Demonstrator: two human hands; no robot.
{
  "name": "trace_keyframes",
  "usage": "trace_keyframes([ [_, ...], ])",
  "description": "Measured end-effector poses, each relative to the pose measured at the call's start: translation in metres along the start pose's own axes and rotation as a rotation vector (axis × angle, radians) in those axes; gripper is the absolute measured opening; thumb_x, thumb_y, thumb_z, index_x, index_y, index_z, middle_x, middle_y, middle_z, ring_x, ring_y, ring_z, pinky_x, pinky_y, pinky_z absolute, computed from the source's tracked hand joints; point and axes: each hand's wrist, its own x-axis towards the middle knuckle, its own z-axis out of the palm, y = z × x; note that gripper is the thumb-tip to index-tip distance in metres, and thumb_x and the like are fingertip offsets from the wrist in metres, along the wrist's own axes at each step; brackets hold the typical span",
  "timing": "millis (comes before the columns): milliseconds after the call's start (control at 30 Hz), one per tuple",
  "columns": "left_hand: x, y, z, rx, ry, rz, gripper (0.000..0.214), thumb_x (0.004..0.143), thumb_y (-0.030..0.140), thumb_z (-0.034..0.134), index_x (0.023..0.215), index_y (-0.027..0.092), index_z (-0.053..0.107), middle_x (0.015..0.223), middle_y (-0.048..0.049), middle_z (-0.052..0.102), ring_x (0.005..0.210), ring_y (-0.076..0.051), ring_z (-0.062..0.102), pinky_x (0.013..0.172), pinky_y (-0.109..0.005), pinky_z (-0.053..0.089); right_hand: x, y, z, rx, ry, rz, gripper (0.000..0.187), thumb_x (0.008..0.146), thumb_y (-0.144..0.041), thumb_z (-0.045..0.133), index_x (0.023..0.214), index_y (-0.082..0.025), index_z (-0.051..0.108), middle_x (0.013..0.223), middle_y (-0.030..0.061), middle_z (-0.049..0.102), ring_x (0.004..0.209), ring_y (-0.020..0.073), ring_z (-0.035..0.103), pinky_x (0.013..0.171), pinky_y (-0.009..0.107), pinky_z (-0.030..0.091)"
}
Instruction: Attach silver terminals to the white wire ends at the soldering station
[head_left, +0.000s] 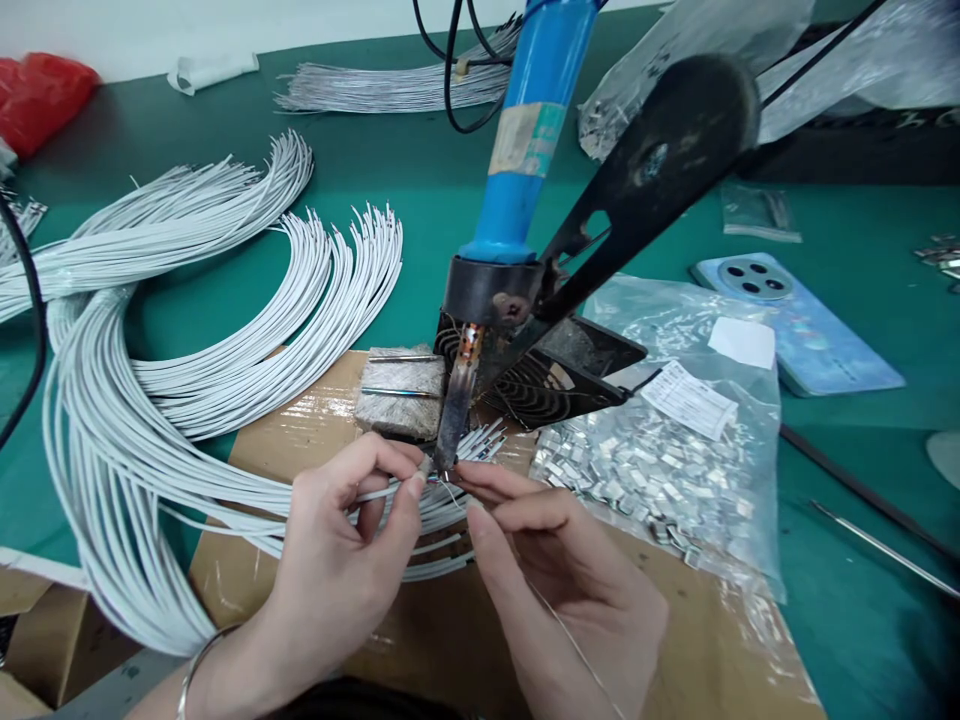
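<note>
My left hand [337,560] is closed, thumb and forefinger pinching the end of a white cable [377,492]. Close by, my right hand [577,590] pinches thin solder wire [574,645], whose tail runs down across the palm. Between the fingertips of both hands sits a tiny shiny metal piece [448,477], right under the tip of the blue-handled soldering iron [521,190]. The iron points downward, held by a black stand arm [652,160]. Whether the tip touches the metal piece is too small to tell. More white cable ends [442,572] lie beneath my hands.
Bundled white cables [112,420] curve over the left side. Behind the iron tip are a cleaning pad [401,390] and a black fan [525,390]. At right are a plastic bag of small metal parts [652,480], a phone [810,325] and tweezers [885,550]. Cardboard [427,650] covers the green table.
</note>
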Motion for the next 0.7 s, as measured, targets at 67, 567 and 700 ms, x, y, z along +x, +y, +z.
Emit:
trace_keyframes([
  [67,-0.0008,0.0002,-0.0001,0.0,-0.001,-0.001,0.017,0.095,0.018,0.063,0.078,0.019,0.065,0.093,-0.0074,0.078,0.063,-0.014,0.067,0.045,-0.021,0.035,-0.0001,0.001,0.0,-0.008,0.002,-0.013,0.02,0.093,-0.023,0.079,0.076,-0.023,0.069,0.11,0.0067,0.085,0.098,0.0207,0.081,0.084,0.028,0.062],
  [567,-0.004,-0.005,0.0019,0.008,0.028,0.03,0.017,0.096,0.017,0.064,0.08,0.021,0.066,0.094,-0.0068,0.077,0.083,-0.019,0.074,0.048,-0.02,0.039,0.0004,0.0033,0.0012,-0.04,0.02,-0.091,0.019,0.092,-0.02,0.078,0.076,-0.023,0.069,0.105,0.0051,0.085,0.093,0.0201,0.081,0.085,0.03,0.062],
  [700,-0.0028,-0.0034,0.0011,0.019,0.023,0.042,0.017,0.095,0.016,0.064,0.079,0.021,0.066,0.089,-0.0063,0.076,0.089,-0.022,0.076,0.047,-0.02,0.039,0.0002,0.0022,0.0029,-0.021,0.03,-0.093,0.019,0.092,-0.019,0.078,0.076,-0.024,0.07,0.105,0.0026,0.085,0.092,0.018,0.081,0.084,0.027,0.061],
])
